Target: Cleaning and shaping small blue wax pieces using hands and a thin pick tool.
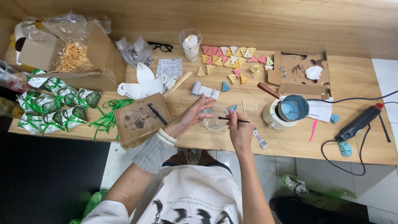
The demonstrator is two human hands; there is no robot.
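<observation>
Left hand (194, 113) has its fingers spread loosely over the left rim of a small clear bowl (215, 121) sitting near the front edge of the wooden table (356, 74), and the right hand (238, 126) is pinching a thin dark brush (233, 119) with its tip over that bowl. Just right of them sits a little melting pot (288, 110) of blue stuff, and a bunch of colourful little tree shapes (232, 58) is spread out at the far side.
</observation>
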